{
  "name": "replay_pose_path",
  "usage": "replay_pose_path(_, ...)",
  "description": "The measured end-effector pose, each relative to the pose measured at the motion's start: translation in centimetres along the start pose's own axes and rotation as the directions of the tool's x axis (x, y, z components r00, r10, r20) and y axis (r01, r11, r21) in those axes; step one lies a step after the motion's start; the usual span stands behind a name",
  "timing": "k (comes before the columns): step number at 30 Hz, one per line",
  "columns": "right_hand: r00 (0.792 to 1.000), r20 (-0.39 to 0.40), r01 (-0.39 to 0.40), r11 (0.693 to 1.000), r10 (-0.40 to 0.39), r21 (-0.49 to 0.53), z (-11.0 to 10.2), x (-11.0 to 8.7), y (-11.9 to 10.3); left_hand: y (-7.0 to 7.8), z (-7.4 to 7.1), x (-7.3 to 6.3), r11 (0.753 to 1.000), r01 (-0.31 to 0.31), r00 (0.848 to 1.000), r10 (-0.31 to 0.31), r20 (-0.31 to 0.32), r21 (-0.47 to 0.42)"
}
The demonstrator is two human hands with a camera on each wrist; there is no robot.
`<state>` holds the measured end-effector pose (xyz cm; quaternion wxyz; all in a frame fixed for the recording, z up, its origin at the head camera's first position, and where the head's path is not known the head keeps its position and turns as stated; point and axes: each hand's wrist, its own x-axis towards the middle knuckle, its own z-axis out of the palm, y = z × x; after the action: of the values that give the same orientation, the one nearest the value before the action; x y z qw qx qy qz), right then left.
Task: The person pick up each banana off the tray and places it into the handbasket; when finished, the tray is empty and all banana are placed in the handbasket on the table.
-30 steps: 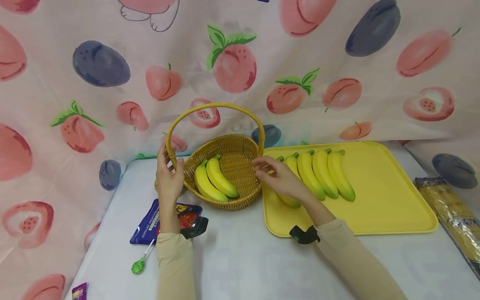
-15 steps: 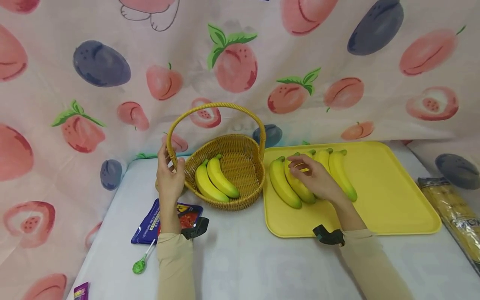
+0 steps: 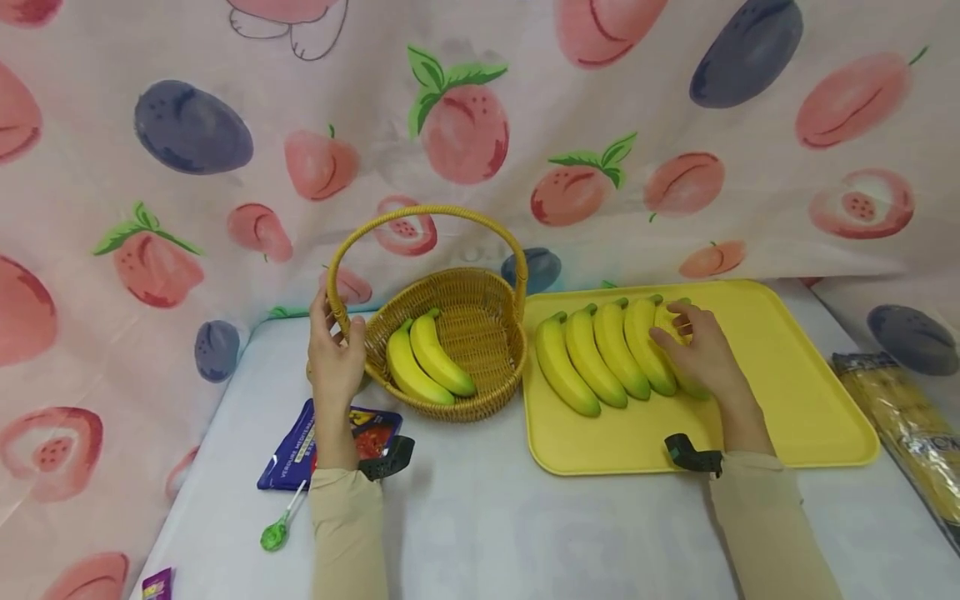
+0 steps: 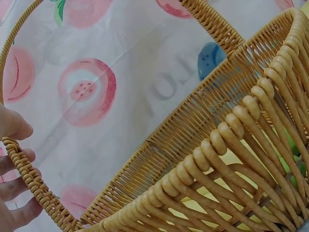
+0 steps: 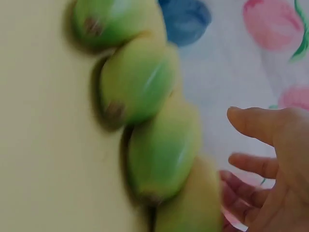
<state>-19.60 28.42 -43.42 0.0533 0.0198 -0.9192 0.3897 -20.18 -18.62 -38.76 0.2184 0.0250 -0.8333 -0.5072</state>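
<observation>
A wicker basket [image 3: 486, 407] with a tall arched handle stands at the table's back, with two yellow bananas [image 3: 422, 360] inside. My left hand [image 3: 336, 354] grips the handle's left base, thumb on the near side and fingers behind; the left wrist view shows this hand [image 4: 14, 169] at the woven handle [image 4: 36, 186]. Several bananas [image 3: 592, 358] lie side by side on the yellow tray [image 3: 787, 375]. Over the rightmost one hovers my right hand [image 3: 705, 350], fingers loosely bent and spread. In the right wrist view that hand [image 5: 270, 164] is beside the blurred green-tipped bananas [image 5: 161, 154], holding nothing.
Left of the basket lie a blue food pouch [image 3: 292, 454], a green lollipop [image 3: 275, 533] and a small purple packet [image 3: 157, 585]. A clear bag of yellow contents [image 3: 900, 425] rests at the right edge. A fruit-print cloth [image 3: 465, 133] hangs behind.
My right hand has moved rightward from the basket's right rim, across the row of bananas, to the rightmost one. The left hand stays on the basket handle.
</observation>
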Motion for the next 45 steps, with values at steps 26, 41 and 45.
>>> replay_pose_path(26,0.926,0.256,-0.29,0.957,0.279,0.005,-2.1,-0.4,2.4,0.1,-0.2,-0.1,1.0,-0.011,1.0,0.011,0.004,-0.009)
replay_pose_path(41,0.948,0.237,-0.239,0.967,0.213,0.084,-2.0,-0.4,0.8,0.1,-0.2,0.0,1.0,0.013,1.0,-0.013,0.018,0.01)
replay_pose_path(45,0.957,0.234,-0.199,0.975,0.173,0.097,-1.7,-0.3,0.3,0.0,-0.2,0.0,1.0,0.013,1.0,-0.013,0.019,0.009)
